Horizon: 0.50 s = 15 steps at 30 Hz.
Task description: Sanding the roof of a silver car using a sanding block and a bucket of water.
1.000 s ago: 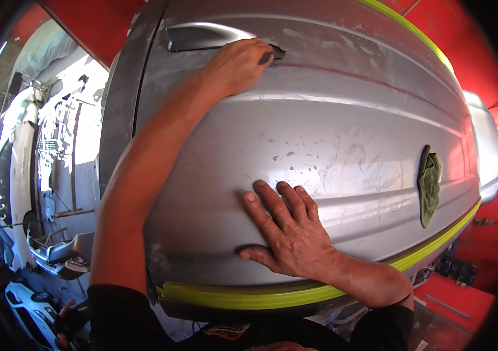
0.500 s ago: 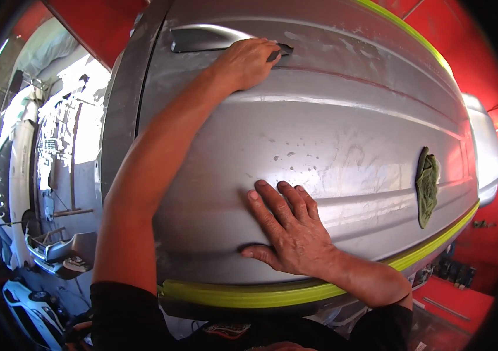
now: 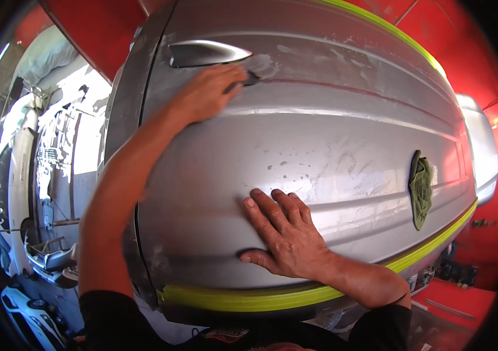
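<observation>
Spread out below me is the grey car roof (image 3: 214, 164), with dull patches and a few water drops on it. My left hand (image 3: 209, 92) is closed around a dark piece of sandpaper (image 3: 252, 78), pressing it on the roof beside the shark-fin antenna (image 3: 211, 54). Only an edge of the sandpaper shows past the fingers. Nearer to me, my right hand (image 3: 293, 237) lies flat on the roof with its fingers apart and nothing in it.
A crumpled green cloth (image 3: 420, 193) lies on the roof at the right. Yellow-green masking tape (image 3: 231, 297) runs along the near and far roof edges. White cars (image 3: 29, 316) and loose body parts stand at the left. A red wall (image 3: 477, 35) rises at the right.
My left hand has slid with the sandpaper leftward and nearer to me, from beyond the antenna's tip to its near side. My right hand still rests on the roof.
</observation>
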Each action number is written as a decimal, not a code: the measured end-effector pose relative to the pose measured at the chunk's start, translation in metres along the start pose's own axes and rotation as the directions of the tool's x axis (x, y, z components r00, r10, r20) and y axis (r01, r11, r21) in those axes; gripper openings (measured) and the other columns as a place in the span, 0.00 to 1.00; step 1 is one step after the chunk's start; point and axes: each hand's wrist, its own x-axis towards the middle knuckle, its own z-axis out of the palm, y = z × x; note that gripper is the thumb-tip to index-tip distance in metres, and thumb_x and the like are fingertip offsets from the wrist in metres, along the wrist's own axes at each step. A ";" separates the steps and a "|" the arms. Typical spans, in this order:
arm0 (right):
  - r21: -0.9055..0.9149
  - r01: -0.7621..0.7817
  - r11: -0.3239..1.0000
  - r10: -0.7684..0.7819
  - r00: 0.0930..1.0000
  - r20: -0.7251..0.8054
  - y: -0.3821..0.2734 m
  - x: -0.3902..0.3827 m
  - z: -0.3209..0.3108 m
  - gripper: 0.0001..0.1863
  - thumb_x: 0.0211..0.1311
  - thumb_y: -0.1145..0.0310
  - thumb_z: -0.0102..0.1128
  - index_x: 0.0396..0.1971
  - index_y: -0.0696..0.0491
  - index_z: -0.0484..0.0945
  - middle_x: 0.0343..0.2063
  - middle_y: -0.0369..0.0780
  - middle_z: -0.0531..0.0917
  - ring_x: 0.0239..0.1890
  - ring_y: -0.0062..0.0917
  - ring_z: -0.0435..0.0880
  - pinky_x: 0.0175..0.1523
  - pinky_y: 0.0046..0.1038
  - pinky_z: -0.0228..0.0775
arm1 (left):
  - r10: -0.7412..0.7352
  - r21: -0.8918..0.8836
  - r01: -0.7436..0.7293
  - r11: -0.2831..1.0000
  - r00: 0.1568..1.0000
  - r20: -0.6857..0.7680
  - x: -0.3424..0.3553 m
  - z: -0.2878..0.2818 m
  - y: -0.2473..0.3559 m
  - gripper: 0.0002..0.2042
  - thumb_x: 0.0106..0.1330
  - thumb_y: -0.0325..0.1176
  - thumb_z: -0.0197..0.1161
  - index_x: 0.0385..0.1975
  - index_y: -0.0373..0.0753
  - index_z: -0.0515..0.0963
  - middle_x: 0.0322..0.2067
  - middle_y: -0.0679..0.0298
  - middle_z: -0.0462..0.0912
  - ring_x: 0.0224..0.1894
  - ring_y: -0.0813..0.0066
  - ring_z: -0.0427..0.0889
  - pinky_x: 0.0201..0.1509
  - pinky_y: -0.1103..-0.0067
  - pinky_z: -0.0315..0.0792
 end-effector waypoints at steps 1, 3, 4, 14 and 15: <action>0.003 -0.018 1.000 0.018 1.000 0.000 -0.003 -0.001 -0.001 0.51 0.64 0.32 0.57 0.76 0.52 0.58 0.70 0.50 0.64 0.66 0.51 0.66 0.70 0.55 0.55 | -0.049 -0.037 0.049 0.998 0.999 -0.007 -0.024 -0.014 -0.010 0.17 0.76 0.34 0.55 0.60 0.34 0.78 0.63 0.53 0.79 0.71 0.56 0.71 0.75 0.65 0.65; -0.025 -0.009 1.000 0.009 1.000 0.012 -0.010 0.004 -0.003 0.50 0.66 0.35 0.58 0.78 0.50 0.55 0.71 0.50 0.63 0.67 0.50 0.65 0.71 0.54 0.56 | -0.107 -0.071 0.107 0.992 0.994 -0.006 -0.052 -0.032 -0.020 0.17 0.76 0.33 0.55 0.60 0.34 0.78 0.63 0.53 0.79 0.71 0.56 0.70 0.75 0.65 0.65; -0.018 -0.004 1.000 0.004 1.000 0.013 -0.012 0.006 -0.004 0.50 0.66 0.35 0.58 0.78 0.50 0.55 0.71 0.50 0.63 0.67 0.50 0.65 0.71 0.54 0.56 | -0.118 -0.087 0.115 0.990 0.993 -0.025 -0.057 -0.039 -0.019 0.17 0.76 0.33 0.55 0.60 0.34 0.78 0.64 0.53 0.78 0.72 0.56 0.70 0.75 0.65 0.65; -0.006 -0.004 1.000 0.004 1.000 0.009 0.000 -0.001 -0.007 0.51 0.64 0.32 0.58 0.76 0.53 0.57 0.71 0.49 0.64 0.67 0.50 0.66 0.71 0.54 0.54 | 0.065 -0.136 -0.062 0.989 0.998 0.021 0.010 -0.007 0.019 0.17 0.75 0.32 0.56 0.59 0.36 0.80 0.63 0.55 0.79 0.69 0.55 0.73 0.74 0.67 0.66; 0.006 -0.012 1.000 0.012 1.000 0.013 0.002 -0.002 -0.006 0.51 0.64 0.32 0.58 0.76 0.53 0.57 0.71 0.49 0.64 0.67 0.50 0.65 0.72 0.54 0.54 | 0.027 -0.164 -0.026 0.986 1.000 0.009 -0.012 -0.012 0.006 0.16 0.75 0.32 0.56 0.59 0.36 0.80 0.63 0.55 0.80 0.69 0.55 0.74 0.74 0.66 0.67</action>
